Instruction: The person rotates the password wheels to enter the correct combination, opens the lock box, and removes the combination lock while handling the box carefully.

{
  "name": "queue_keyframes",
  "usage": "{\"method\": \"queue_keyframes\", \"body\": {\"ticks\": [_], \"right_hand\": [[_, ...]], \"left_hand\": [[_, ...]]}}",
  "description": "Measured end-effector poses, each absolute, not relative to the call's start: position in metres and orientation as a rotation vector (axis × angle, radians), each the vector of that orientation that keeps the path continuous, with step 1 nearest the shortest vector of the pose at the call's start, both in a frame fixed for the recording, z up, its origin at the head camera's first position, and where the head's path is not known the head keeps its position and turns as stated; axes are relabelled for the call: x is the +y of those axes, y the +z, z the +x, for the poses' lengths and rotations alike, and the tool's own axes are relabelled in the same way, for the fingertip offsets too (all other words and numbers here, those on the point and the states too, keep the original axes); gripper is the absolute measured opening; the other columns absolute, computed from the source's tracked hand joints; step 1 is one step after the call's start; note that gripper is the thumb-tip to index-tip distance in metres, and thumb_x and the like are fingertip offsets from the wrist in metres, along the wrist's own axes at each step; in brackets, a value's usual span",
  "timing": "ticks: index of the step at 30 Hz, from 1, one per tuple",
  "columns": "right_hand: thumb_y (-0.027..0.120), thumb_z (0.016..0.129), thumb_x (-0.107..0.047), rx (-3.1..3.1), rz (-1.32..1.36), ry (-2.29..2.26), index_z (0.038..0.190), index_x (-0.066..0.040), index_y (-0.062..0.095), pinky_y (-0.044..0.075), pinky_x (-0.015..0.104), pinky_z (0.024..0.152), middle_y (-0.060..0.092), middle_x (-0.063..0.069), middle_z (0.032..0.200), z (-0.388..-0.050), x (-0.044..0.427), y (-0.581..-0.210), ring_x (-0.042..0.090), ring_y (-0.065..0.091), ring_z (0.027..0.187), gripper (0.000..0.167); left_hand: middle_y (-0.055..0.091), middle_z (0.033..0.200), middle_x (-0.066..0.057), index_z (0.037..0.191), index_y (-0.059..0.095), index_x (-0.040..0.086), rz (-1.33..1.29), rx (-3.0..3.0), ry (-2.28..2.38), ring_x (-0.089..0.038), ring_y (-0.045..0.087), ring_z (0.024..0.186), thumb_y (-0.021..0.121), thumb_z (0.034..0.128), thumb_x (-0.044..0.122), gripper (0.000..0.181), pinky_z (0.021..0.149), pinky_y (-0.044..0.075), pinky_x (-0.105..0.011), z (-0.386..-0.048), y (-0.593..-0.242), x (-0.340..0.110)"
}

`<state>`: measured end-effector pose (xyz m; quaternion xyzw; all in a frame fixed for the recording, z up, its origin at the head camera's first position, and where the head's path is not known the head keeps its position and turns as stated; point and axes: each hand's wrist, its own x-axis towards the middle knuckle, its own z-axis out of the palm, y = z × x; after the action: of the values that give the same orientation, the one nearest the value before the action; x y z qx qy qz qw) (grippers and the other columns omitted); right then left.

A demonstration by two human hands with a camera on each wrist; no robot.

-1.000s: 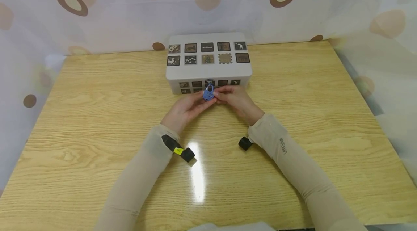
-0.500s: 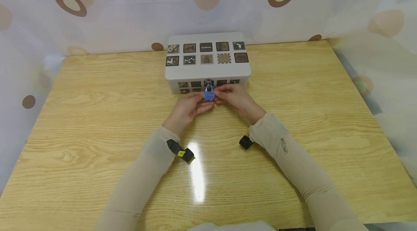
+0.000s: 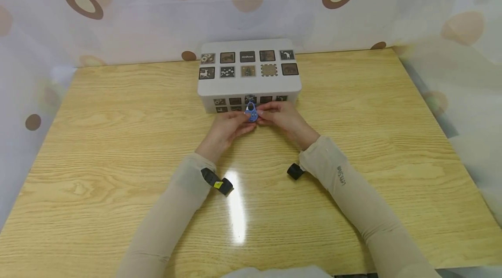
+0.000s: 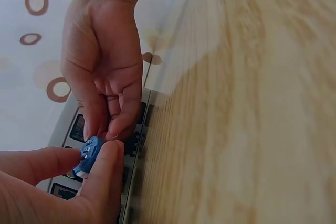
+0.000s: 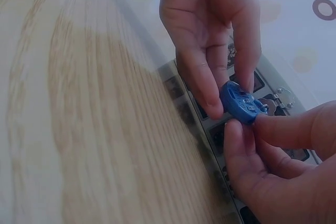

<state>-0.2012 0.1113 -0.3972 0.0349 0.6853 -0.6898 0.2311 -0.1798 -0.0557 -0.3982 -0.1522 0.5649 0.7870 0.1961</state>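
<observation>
In front of the white box [image 3: 249,86], the blue padlock [image 3: 253,116] lies between both hands, neither nearer: the left hand [image 3: 224,132] pinches one side with its fingers, the right hand [image 3: 287,121] the other, its long axis running from the clasp [image 3: 249,97] toward the person.

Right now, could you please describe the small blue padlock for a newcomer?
On the pale wood-grained table stands a white rectangular box. At its front, left hand and right hand hold the small blue padlock, the only blue thing there.
</observation>
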Motion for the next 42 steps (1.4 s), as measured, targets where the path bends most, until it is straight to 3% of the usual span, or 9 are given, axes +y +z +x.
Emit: {"method": "queue_keyframes", "body": {"ticks": [23,29,33,37,42], "right_hand": [[0.054,0.095,0.004,1.894,0.115,-1.902,0.125,0.016,0.05,0.055,0.026,0.09,0.054,0.027,0.127,-0.201,0.109,-0.399,0.008,0.066,0.076,0.032],[0.054,0.095,0.005,1.889,0.126,-1.913,0.124,0.017,0.051,0.056,0.024,0.087,0.054,0.026,0.127,-0.201,0.109,-0.399,0.007,0.065,0.075,0.032],[0.053,0.095,0.005,1.902,0.111,-1.902,0.124,0.017,0.05,0.057,0.024,0.086,0.056,0.025,0.123,-0.201,0.109,-0.399,0.008,0.064,0.076,0.032],[0.055,0.095,0.002,1.953,0.079,-1.873,0.123,0.015,0.052,0.057,0.023,0.083,0.058,0.024,0.119,-0.202,0.11,-0.401,0.008,0.063,0.079,0.031],[0.058,0.094,-0.001,2.06,0.041,-1.818,0.122,0.011,0.058,0.056,0.018,0.073,0.059,0.023,0.122,-0.202,0.11,-0.401,0.008,0.06,0.078,0.03]], "left_hand": [[0.056,0.119,-0.029,0.121,0.049,-0.021,-0.434,1.608,2.208,-0.017,0.065,0.077,0.051,0.0961,-0.004,0.03,0.084,0.058,-0.026,-0.181,-0.4,-0.054],[0.06,0.108,-0.023,0.125,0.048,-0.018,-0.416,1.472,2.265,-0.023,0.065,0.085,0.044,0.1004,0.002,0.032,0.087,0.057,-0.03,-0.181,-0.402,-0.058],[0.057,0.114,-0.025,0.13,0.044,-0.017,-0.381,1.285,2.318,-0.031,0.063,0.101,0.04,0.1014,0.001,0.034,0.093,0.055,-0.033,-0.181,-0.403,-0.064],[0.047,0.133,-0.028,0.136,0.038,-0.015,-0.381,0.994,2.379,-0.037,0.05,0.124,0.039,0.0997,-0.005,0.038,0.099,0.051,-0.036,-0.18,-0.401,-0.069],[0.037,0.143,-0.027,0.142,0.03,-0.012,-0.429,0.663,2.419,-0.037,0.04,0.132,0.037,0.0989,-0.008,0.044,0.105,0.046,-0.038,-0.181,-0.398,-0.071]]}}
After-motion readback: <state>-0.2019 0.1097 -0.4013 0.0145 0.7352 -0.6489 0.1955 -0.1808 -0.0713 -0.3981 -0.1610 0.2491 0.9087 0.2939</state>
